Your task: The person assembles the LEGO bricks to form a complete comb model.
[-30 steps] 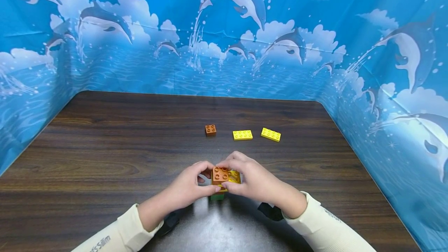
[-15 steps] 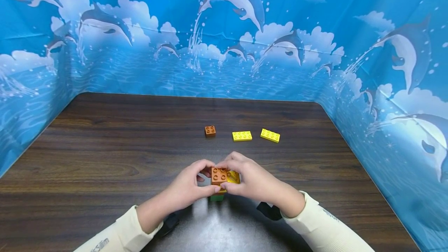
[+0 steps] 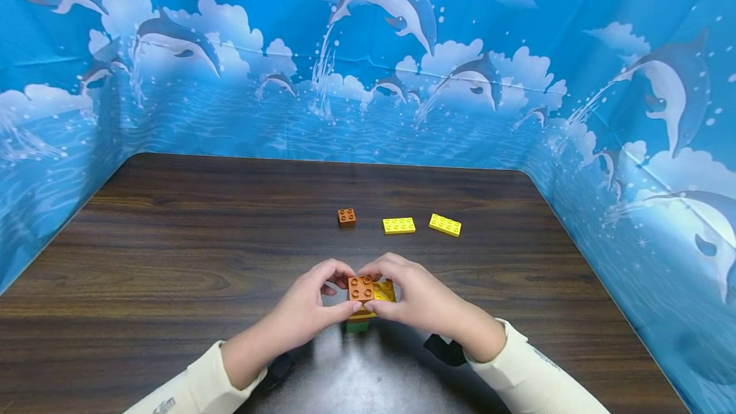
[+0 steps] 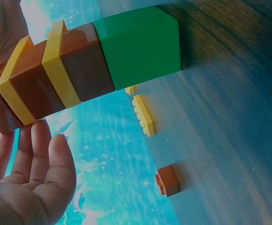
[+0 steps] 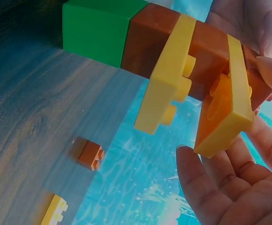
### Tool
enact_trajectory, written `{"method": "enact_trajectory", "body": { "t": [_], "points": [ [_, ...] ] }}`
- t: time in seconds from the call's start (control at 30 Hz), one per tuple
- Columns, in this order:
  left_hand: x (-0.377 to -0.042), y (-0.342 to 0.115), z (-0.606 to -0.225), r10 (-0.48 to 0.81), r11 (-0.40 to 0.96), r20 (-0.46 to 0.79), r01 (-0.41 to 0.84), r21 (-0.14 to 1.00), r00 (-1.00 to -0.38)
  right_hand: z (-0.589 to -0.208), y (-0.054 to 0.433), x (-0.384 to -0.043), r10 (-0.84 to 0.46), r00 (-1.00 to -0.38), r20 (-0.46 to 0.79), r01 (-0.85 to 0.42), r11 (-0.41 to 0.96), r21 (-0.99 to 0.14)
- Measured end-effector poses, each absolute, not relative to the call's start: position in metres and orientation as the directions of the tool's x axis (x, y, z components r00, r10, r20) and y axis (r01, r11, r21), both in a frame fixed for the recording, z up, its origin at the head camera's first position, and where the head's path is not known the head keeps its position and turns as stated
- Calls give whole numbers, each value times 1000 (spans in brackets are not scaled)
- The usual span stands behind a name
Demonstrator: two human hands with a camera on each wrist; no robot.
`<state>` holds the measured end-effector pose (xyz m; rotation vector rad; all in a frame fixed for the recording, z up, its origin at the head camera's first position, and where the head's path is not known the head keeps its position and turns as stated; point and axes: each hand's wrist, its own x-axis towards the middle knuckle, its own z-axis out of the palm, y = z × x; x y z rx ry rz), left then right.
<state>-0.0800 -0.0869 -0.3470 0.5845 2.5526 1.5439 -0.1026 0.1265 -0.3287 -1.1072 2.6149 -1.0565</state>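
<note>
A tower of toy building bricks stands upright on the table before me. Its base is a green block (image 4: 138, 49), and above that brown bricks alternate with two yellow plates, the lower (image 5: 166, 77) and the upper (image 5: 234, 110). Both plates jut out to the right past the bricks. On top sits a brown brick (image 3: 361, 288) with its studs facing up. My left hand (image 3: 307, 302) pinches this top brick between thumb and fingers at its left side. From the right, my right hand (image 3: 420, 292) pinches it too, thumb in front and fingers behind.
Farther back on the dark wooden table (image 3: 201, 235) lie a loose brown brick (image 3: 347, 217), a yellow plate (image 3: 399, 226) and a second, angled yellow plate (image 3: 445, 225). A blue curtain (image 3: 322, 126) printed with dolphins surrounds the table's back and sides.
Both hands stay at the top brick, with only a slight shift of the fingertips. The tower and the loose pieces keep their places while the head view tilts a little.
</note>
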Motion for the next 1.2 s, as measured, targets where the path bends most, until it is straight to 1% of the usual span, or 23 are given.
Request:
{"method": "enact_trajectory", "body": {
  "t": [0.17,0.47,0.87,1.1,1.2],
  "points": [
    [-79,-87,-347,377,420,108,274,865,-920,-329,129,-101,-653,-744,140,-555,488,-674],
    [-80,-89,-347,391,413,109,280,867,-914,-331,131,-102,-648,-748,143,-532,456,-714],
    [-83,-93,-347,417,397,98,278,875,-904,-333,131,-103,-650,-738,181,-553,429,-714],
    [-83,-94,-348,430,392,105,290,873,-897,-333,132,-102,-649,-742,167,-545,440,-714],
    [-83,-94,-349,430,393,103,289,873,-897,-335,132,-102,-650,-739,178,-554,436,-709]
  ]
}}
